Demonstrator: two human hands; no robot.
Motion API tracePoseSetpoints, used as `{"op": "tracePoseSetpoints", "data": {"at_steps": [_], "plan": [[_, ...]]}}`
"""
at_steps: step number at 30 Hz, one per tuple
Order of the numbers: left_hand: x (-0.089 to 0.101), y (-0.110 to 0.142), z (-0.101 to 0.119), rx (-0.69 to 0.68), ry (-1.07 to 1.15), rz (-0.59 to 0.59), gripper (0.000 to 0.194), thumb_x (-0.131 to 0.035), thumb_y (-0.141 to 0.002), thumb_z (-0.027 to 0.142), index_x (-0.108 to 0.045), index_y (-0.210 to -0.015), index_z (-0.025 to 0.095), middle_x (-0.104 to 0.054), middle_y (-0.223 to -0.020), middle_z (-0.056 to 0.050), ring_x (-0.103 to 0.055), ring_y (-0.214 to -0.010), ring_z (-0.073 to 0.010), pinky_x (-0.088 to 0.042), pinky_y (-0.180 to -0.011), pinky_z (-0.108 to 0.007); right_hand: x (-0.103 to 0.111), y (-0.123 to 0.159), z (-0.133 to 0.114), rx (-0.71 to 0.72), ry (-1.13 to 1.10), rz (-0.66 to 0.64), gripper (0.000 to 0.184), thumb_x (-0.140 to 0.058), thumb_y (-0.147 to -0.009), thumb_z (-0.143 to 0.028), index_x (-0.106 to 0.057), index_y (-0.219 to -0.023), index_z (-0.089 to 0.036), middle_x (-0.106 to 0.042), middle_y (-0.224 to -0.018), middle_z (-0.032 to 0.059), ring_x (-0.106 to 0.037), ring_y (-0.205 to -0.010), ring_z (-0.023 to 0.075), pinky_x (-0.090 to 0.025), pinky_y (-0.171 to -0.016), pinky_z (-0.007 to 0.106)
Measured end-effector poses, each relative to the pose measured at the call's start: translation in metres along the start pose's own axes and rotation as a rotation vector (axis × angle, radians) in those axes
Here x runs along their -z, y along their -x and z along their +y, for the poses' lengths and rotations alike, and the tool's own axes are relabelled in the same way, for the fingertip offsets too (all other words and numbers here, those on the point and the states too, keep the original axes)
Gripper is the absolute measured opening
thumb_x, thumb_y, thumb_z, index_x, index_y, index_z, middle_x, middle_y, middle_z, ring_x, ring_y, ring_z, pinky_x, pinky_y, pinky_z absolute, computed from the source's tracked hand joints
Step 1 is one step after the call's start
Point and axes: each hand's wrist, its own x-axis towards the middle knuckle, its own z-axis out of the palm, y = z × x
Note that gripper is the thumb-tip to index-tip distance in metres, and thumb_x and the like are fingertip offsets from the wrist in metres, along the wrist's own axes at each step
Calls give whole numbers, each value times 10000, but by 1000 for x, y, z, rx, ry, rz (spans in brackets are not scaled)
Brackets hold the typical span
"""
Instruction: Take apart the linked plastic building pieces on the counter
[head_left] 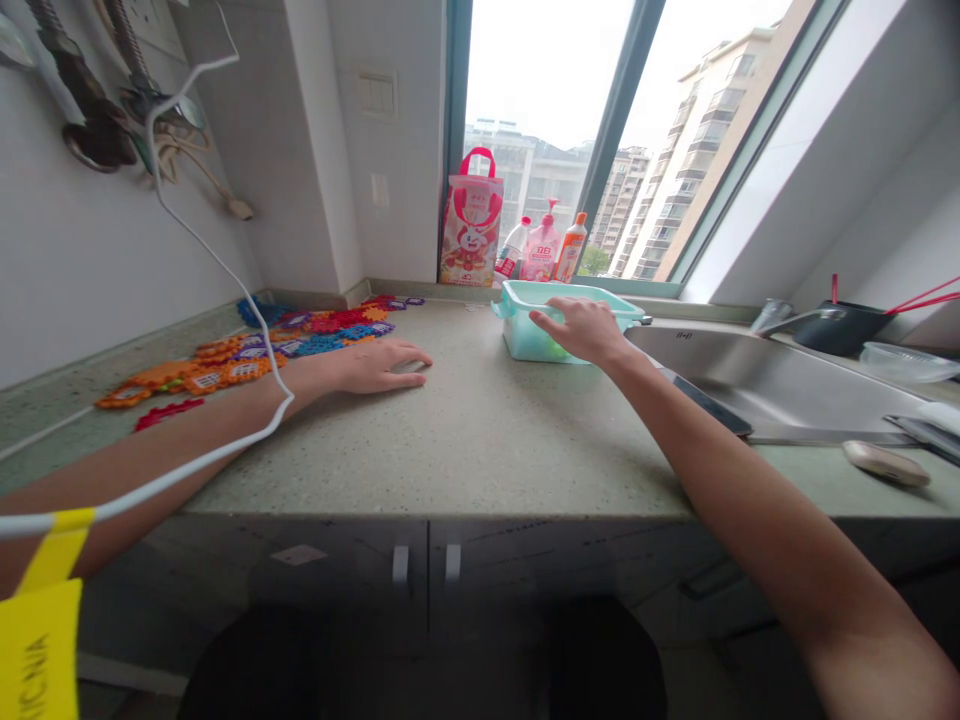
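Note:
My left hand (379, 366) lies palm down on the countertop, its fingers stretched out and holding nothing. Just behind and left of it spreads a pile of gear-edged plastic pieces (337, 322) in orange, red, blue and purple. My right hand (585, 328) grips the near rim of a translucent teal plastic bin (521, 338), with the thumb toward the front. Something greenish shows faintly through the bin's front wall, partly behind my hand. The bin stands upright on the counter, left of the sink.
A steel sink (780, 385) is at the right, with a dark phone-like slab (705, 403) at its left edge. Bottles (541, 250) and a pink bag (471, 235) stand by the window. A white cable (217, 262) hangs across my left forearm. A dark pot (847, 330) sits behind the sink.

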Motion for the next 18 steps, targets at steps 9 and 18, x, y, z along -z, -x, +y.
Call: {"op": "tracePoseSetpoints", "data": {"at_steps": [9, 18], "plan": [[-1, 0, 0, -11, 5, 10, 604, -483, -1097, 650, -675, -1511, 254, -687, -1546, -110, -641, -1396, -286, -459, -1183, -383, -3, 0, 4, 22, 15, 13, 538, -514, -1032, -616, -763, -1290, -215, -806, -1278, 174, -712, -1213, 421, -473, -1046, 568], [-2, 12, -46, 353, -333, 189, 729, -489, -1042, 723, -672, -1536, 218, -419, -1778, -163, -314, -1660, -380, -225, -1345, -531, -2, 1, 2, 26, 37, -1, 513, -572, -1001, -536, -745, -1335, -188, -792, -1338, 197, -711, -1240, 430, -475, -1049, 559]]}}
